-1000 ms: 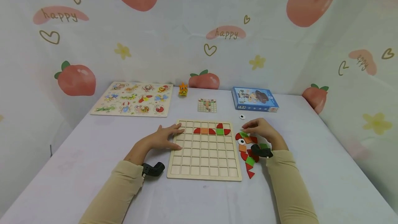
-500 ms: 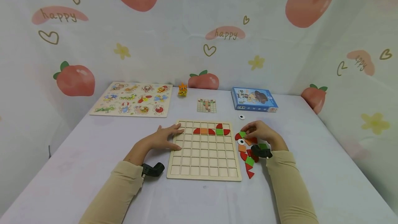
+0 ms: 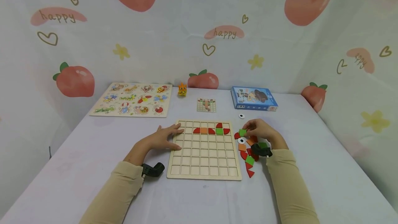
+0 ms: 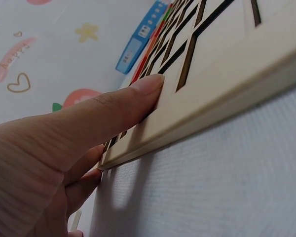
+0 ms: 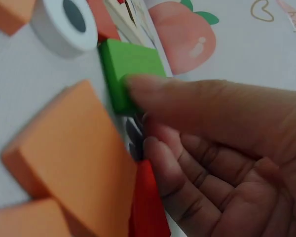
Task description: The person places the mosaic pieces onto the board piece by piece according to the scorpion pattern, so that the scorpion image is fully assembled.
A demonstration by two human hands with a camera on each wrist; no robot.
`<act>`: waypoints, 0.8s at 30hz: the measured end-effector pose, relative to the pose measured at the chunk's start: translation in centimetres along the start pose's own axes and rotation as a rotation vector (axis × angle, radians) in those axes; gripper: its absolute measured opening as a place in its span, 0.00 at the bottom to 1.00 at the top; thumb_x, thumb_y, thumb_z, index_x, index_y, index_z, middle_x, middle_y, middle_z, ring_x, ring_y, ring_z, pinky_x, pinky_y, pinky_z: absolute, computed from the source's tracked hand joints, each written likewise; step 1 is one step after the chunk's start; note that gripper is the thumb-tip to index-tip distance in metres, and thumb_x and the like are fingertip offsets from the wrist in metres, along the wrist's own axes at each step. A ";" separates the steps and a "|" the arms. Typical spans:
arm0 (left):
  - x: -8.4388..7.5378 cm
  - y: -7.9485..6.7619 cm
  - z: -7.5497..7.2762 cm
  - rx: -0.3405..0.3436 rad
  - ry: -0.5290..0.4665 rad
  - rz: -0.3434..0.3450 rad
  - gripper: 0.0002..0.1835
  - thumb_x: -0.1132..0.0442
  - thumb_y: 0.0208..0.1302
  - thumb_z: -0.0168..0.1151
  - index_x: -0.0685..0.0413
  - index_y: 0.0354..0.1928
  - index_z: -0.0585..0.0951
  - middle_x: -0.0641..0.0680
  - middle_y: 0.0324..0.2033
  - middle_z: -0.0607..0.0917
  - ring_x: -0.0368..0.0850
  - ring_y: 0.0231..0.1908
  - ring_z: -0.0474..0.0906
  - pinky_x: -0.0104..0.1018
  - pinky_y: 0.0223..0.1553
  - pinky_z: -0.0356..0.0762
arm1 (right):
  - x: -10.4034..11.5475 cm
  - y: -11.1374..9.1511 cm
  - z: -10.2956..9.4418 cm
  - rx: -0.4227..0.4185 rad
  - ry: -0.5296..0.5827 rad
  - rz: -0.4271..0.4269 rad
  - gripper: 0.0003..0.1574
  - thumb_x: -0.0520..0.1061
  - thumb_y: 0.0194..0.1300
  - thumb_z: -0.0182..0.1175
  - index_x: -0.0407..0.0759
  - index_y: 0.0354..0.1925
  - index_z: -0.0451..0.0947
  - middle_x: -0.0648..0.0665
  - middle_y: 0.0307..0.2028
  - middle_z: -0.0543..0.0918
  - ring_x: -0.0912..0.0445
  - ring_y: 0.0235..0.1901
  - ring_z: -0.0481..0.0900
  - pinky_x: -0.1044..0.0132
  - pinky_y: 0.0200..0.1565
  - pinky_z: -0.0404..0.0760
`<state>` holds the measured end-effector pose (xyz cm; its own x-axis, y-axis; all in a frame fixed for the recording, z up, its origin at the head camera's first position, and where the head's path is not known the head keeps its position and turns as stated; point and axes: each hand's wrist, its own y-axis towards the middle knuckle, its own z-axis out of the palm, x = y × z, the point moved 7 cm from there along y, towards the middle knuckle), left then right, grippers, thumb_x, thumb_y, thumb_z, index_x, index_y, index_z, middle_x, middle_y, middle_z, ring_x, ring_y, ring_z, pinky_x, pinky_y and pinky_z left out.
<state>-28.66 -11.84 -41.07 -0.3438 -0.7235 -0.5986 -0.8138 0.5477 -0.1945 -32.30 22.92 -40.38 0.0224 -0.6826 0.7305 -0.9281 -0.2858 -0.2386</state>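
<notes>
- Your right hand [image 3: 261, 130] pinches the green square [image 5: 133, 57], its fingers [image 5: 148, 91] narrow around it, the thumb tip against the block.
- The square lies at those fingertips, to the right of the board [image 3: 203, 161] and near an eye piece [image 3: 241, 141]; whether it touches the table [image 3: 205, 203], you cannot tell.
- Your left hand [image 3: 160, 138] rests on the board's left edge, fingers wide apart.
- 6 pieces [image 3: 219, 131] sit in the board.
</notes>
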 end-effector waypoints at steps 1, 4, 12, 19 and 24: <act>0.0 0.0 0.0 -0.001 0.001 -0.001 0.41 0.46 0.53 0.67 0.49 0.68 0.64 0.55 0.73 0.51 0.56 0.73 0.43 0.62 0.67 0.23 | -0.1 0.0 -0.1 -0.007 0.000 0.006 0.16 0.39 0.58 0.63 0.31 0.43 0.77 0.43 0.34 0.79 0.56 0.34 0.73 0.70 0.41 0.75; 0.0 0.0 0.0 -0.001 -0.003 -0.005 0.41 0.45 0.53 0.67 0.48 0.68 0.65 0.54 0.73 0.51 0.55 0.73 0.43 0.61 0.67 0.23 | -0.1 0.0 -0.3 -0.009 0.014 0.011 0.16 0.41 0.60 0.62 0.31 0.43 0.77 0.43 0.34 0.81 0.56 0.33 0.74 0.69 0.40 0.76; 0.0 0.0 -0.1 -0.002 -0.011 0.002 0.41 0.45 0.53 0.67 0.48 0.68 0.65 0.54 0.73 0.51 0.55 0.73 0.43 0.61 0.67 0.23 | 0.2 0.4 -0.4 -0.009 0.095 -0.018 0.17 0.43 0.62 0.61 0.30 0.43 0.77 0.47 0.33 0.81 0.58 0.31 0.75 0.70 0.37 0.78; 0.0 0.0 -0.1 0.000 -0.016 0.001 0.41 0.45 0.52 0.67 0.48 0.68 0.65 0.54 0.73 0.51 0.55 0.73 0.42 0.61 0.67 0.22 | 1.8 1.0 -0.2 -0.030 0.098 -0.057 0.16 0.42 0.62 0.60 0.31 0.43 0.77 0.45 0.35 0.81 0.57 0.33 0.74 0.69 0.39 0.76; 0.0 0.0 0.0 0.003 -0.019 -0.006 0.41 0.45 0.52 0.67 0.47 0.68 0.65 0.53 0.73 0.50 0.55 0.73 0.42 0.60 0.67 0.22 | 3.5 1.5 0.5 -0.023 0.112 -0.094 0.16 0.41 0.63 0.59 0.28 0.44 0.76 0.42 0.35 0.82 0.56 0.33 0.77 0.66 0.40 0.79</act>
<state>-28.68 -11.84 -41.12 -0.3295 -0.7186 -0.6123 -0.8143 0.5446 -0.2010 -33.46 19.75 -38.46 0.0688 -0.5738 0.8161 -0.9322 -0.3282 -0.1523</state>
